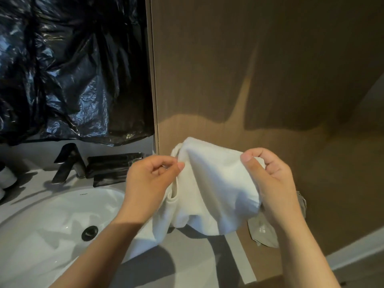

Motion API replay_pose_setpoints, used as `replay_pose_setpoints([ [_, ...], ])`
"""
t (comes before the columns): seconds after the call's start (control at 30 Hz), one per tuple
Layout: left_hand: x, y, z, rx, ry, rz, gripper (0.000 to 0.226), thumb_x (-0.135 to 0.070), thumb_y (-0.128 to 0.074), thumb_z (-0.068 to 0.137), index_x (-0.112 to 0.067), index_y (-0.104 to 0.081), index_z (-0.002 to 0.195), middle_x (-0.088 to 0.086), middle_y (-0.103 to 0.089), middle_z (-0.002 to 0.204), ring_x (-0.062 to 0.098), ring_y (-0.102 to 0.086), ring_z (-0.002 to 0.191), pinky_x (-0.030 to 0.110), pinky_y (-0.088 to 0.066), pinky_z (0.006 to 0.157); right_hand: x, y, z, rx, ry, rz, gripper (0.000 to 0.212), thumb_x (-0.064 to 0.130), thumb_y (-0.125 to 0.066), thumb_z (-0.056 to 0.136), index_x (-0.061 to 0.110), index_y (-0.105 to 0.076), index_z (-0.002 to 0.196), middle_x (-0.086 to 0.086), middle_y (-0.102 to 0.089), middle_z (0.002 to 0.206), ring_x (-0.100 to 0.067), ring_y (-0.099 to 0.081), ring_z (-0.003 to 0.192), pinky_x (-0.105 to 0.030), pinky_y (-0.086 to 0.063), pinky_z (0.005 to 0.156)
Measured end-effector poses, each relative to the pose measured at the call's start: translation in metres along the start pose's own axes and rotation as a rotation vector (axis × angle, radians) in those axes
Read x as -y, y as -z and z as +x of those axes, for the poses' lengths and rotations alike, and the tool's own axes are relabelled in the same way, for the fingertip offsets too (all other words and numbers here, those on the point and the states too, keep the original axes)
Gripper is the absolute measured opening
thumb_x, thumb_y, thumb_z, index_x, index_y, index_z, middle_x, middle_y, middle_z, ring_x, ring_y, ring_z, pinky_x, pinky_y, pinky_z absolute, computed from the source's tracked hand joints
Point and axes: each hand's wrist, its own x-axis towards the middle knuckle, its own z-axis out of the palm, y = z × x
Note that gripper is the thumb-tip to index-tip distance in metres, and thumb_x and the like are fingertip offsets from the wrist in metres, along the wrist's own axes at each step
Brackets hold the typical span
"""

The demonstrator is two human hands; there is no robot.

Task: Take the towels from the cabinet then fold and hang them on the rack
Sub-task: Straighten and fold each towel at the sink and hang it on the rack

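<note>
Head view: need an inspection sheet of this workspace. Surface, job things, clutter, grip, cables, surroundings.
Surface: grey counter with white sink, dark drain, black faucet.
Job's things: one white towel, bunched, held above the counter; no rack in view.
Clutter: black tray behind the sink; grey cloth hanging by the right wrist.
Grip: left hand pinches the towel's left edge; right hand pinches its right fold.
Cables: nothing seen.
Surroundings: black plastic sheet above the sink; brown wood panel ahead.

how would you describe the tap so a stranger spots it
Start at the white sink, lower left. Behind its far rim stands the tap, left of a flat black tray. Unlike that tray, it rises with a slanted spout.
</note>
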Motion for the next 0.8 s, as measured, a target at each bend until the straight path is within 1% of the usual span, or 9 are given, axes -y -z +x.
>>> replay_pose_setpoints([
  [0.1, -0.029, -0.004, 0.013, -0.042, -0.11, -0.054, 0.005, -0.019, -0.075, 0.081, -0.02, -0.076, 0.086, -0.011, -0.073, 0.076, -0.004, -0.065, 0.067, 0.005, -0.046, 0.059, 0.016, 0.002, 0.006, 0.047, -0.109, 0.218, 0.013, 0.048, -0.06, 0.087, 0.041, -0.07, 0.082, 0.015, -0.07, 0.083, -0.012, -0.066, 0.088, -0.028, -0.056, 0.071],
  [0.17, -0.039, -0.01, 0.024, -0.052, -0.15, -0.071, 0.008, -0.02, -0.075, 0.081, -0.019, -0.076, 0.088, -0.014, -0.073, 0.078, -0.004, -0.066, 0.069, 0.004, -0.046, 0.06, 0.022, 0.003, 0.011, 0.11, -0.171, 0.472, 0.016, 0.043, -0.059, 0.091, 0.032, -0.07, 0.089, 0.011, -0.073, 0.086, -0.011, -0.07, 0.083, -0.026, -0.059, 0.066],
  [0.2, -0.039, -0.014, 0.03, -0.056, -0.15, -0.085, 0.007, -0.019, -0.075, 0.081, -0.018, -0.076, 0.089, -0.015, -0.073, 0.077, -0.005, -0.065, 0.068, 0.004, -0.046, 0.06, 0.018, 0.001, 0.013, 0.04, -0.193, 0.489, 0.014, 0.041, -0.06, 0.092, 0.03, -0.07, 0.091, 0.012, -0.073, 0.085, -0.008, -0.071, 0.081, -0.022, -0.057, 0.062],
  [0.3, -0.014, -0.026, 0.04, -0.046, -0.063, -0.032, 0.007, -0.013, -0.073, 0.083, -0.019, -0.076, 0.085, -0.015, -0.072, 0.074, -0.007, -0.064, 0.068, 0.003, -0.045, 0.062, -0.01, -0.007, 0.018, -0.297, -0.214, 0.224, 0.009, 0.034, -0.062, 0.093, 0.034, -0.07, 0.091, 0.015, -0.07, 0.092, -0.008, -0.066, 0.087, -0.025, -0.051, 0.072],
  [0.33, 0.002, -0.028, 0.039, -0.048, -0.004, 0.025, 0.007, -0.015, -0.073, 0.083, -0.022, -0.076, 0.083, -0.016, -0.072, 0.075, -0.006, -0.064, 0.069, 0.003, -0.044, 0.061, -0.022, -0.01, 0.015, -0.337, -0.182, 0.131, 0.009, 0.029, -0.061, 0.093, 0.032, -0.069, 0.091, 0.016, -0.067, 0.093, -0.006, -0.062, 0.087, -0.027, -0.048, 0.074],
  [0.4, 0.036, -0.026, 0.031, -0.066, 0.128, 0.113, 0.005, -0.024, -0.075, 0.081, -0.027, -0.072, 0.083, -0.015, -0.07, 0.079, 0.001, -0.064, 0.074, 0.007, -0.044, 0.061, -0.046, -0.015, 0.003, -0.287, -0.103, -0.045, 0.013, 0.019, -0.057, 0.095, 0.029, -0.064, 0.092, 0.018, -0.063, 0.081, 0.001, -0.057, 0.07, -0.022, -0.044, 0.067],
  [0.5, 0.074, -0.012, 0.012, -0.074, 0.273, 0.106, 0.016, -0.031, -0.08, 0.077, -0.029, -0.068, 0.086, -0.011, -0.069, 0.084, 0.009, -0.065, 0.082, 0.02, -0.047, 0.068, -0.078, -0.014, -0.016, -0.119, -0.127, -0.192, 0.022, 0.016, -0.047, 0.1, 0.034, -0.059, 0.097, 0.007, -0.061, 0.068, -0.015, -0.057, 0.051, -0.028, -0.048, 0.048],
  [0.67, 0.087, 0.005, -0.009, -0.066, 0.375, 0.068, 0.017, -0.027, -0.084, 0.073, -0.021, -0.071, 0.083, -0.003, -0.073, 0.08, 0.013, -0.069, 0.077, 0.023, -0.052, 0.066, -0.087, -0.016, -0.022, 0.01, -0.194, -0.182, 0.027, 0.013, -0.047, 0.101, 0.029, -0.068, 0.093, 0.01, -0.068, 0.074, -0.013, -0.068, 0.06, -0.015, -0.049, 0.051],
  [0.8, 0.085, 0.01, -0.02, 0.014, 0.402, -0.01, 0.017, -0.016, -0.083, 0.073, -0.014, -0.073, 0.086, 0.002, -0.074, 0.078, 0.015, -0.071, 0.072, 0.017, -0.051, 0.061, -0.088, -0.022, -0.018, 0.06, -0.178, -0.233, 0.02, 0.021, -0.055, 0.097, 0.034, -0.07, 0.094, 0.022, -0.069, 0.091, -0.014, -0.07, 0.077, -0.027, -0.056, 0.069],
])
